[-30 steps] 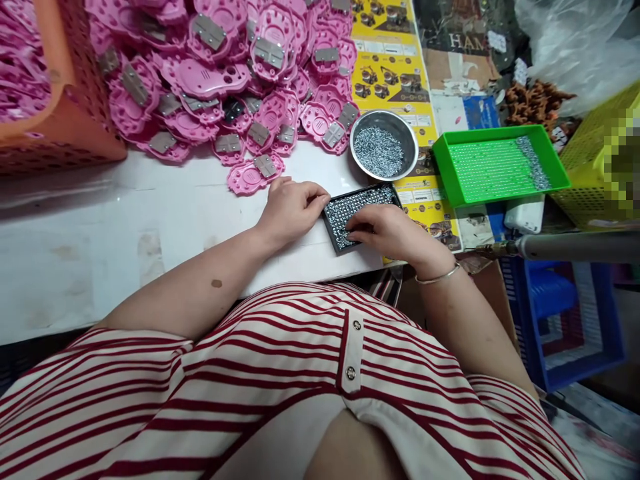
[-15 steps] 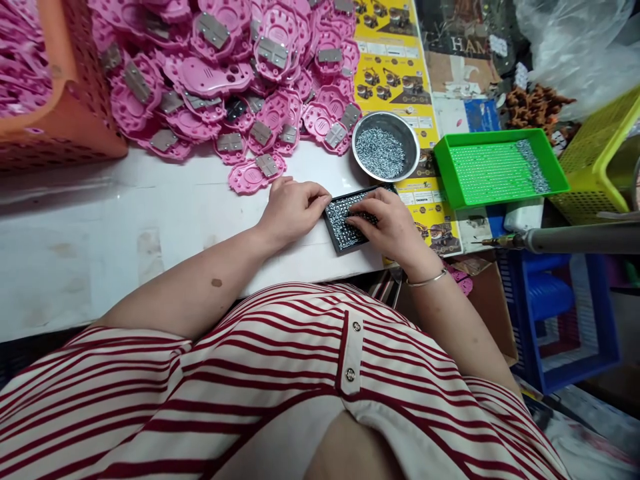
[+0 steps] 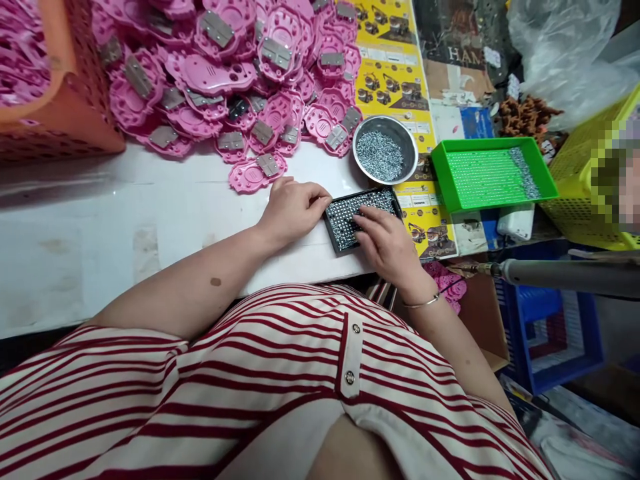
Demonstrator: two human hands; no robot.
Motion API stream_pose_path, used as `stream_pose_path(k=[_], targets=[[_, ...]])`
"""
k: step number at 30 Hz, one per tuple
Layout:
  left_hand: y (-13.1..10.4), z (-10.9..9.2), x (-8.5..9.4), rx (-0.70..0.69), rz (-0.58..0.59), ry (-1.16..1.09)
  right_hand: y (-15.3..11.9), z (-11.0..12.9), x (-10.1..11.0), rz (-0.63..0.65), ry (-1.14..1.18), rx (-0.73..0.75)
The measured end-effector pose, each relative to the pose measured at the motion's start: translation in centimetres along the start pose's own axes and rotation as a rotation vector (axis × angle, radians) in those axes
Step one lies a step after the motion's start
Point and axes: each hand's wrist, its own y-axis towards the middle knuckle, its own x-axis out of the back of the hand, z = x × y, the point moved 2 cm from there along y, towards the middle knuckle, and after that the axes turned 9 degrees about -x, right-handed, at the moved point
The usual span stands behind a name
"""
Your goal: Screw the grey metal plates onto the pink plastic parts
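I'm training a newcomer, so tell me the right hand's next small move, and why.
Probably a light sweep of the right hand across the black tray, levelling the small metal pieces: that hand is over them, many look set in rows while those toward the far right corner look loosely heaped, and the left hand is at the tray's far left corner.

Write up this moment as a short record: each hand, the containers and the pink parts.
Left hand: at the far left corner of the black tray; grip unclear
Right hand: half open over the black tray; whether it holds anything is unclear
Black tray: holds small metal pieces
Metal bowl: beyond the black tray, holds small metal pieces
Green tray: right of the bowl, metal pieces gathered toward its right end
Pink parts: heaped beyond the left hand, many bearing metal plates
Orange basket: far left, holds pink pieces
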Motion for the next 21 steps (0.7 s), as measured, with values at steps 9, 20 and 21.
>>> stream_pose_path(k=[9, 20, 21], targets=[[0.0, 0.1, 0.0, -0.005, -0.004, -0.004, -0.5, 0.6, -0.9, 0.187, -0.202, -0.053], [0.0, 0.1, -0.2, -0.007, -0.006, -0.015, 1.0, -0.7, -0.3, 0.039, -0.121, -0.204], [0.0, 0.1, -0.2, -0.009, -0.003, -0.017, 1.3, -1.0, -0.3, 0.016, -0.125, -0.262]])
